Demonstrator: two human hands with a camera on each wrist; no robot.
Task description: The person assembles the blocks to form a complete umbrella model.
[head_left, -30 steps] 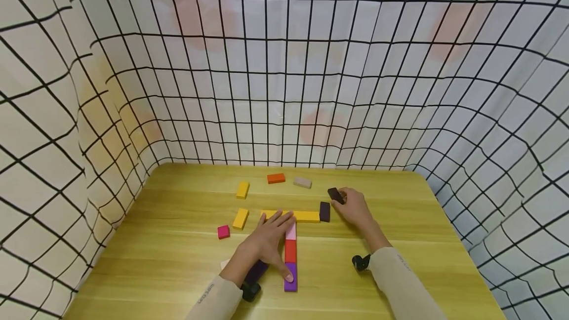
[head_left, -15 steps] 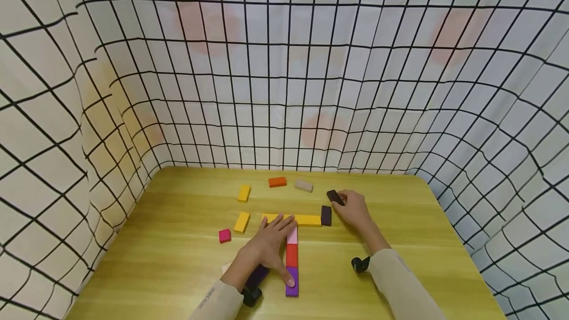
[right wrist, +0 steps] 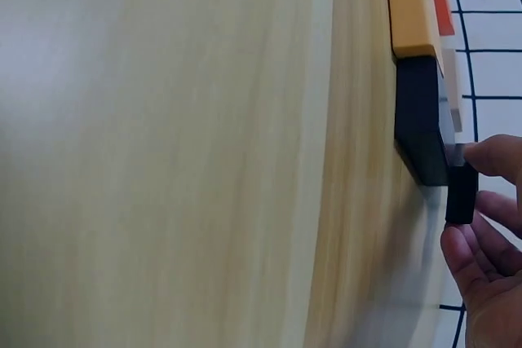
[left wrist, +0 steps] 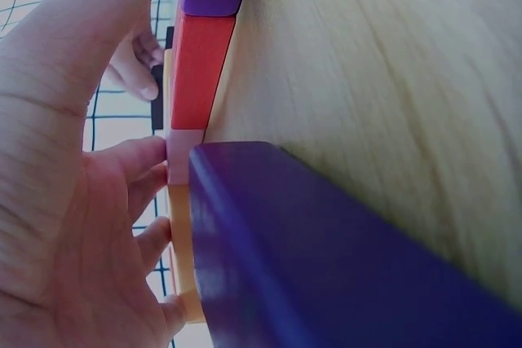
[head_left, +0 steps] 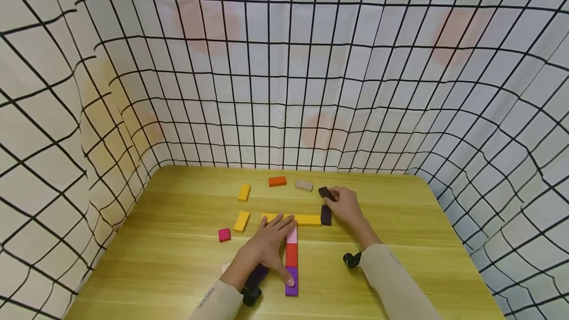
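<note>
My right hand (head_left: 346, 206) pinches a black block (head_left: 326, 193) between thumb and fingers, just behind another black block (head_left: 326, 215) lying at the right end of a yellow row (head_left: 308, 220). In the right wrist view the held block (right wrist: 462, 193) overlaps the lying one's far end; whether they touch I cannot tell. My left hand (head_left: 266, 243) is spread, its fingertips on the yellow row and the pink block (head_left: 291, 235). Its thumb rests on a purple block (head_left: 291, 290). Between pink and purple lies a red block (head_left: 291, 255), making a straight stem.
A dark purple block (left wrist: 277, 234) and a partly hidden pale piece (head_left: 225, 267) lie by the left wrist. Loose around are yellow blocks (head_left: 242, 222), a crimson cube (head_left: 224, 235), an orange block (head_left: 277, 181) and a beige block (head_left: 304, 185). Black netting (head_left: 284, 107) surrounds the table.
My right hand has moved slightly left with the black block, bringing it behind the lying black block. The left hand stays on the pieces.
</note>
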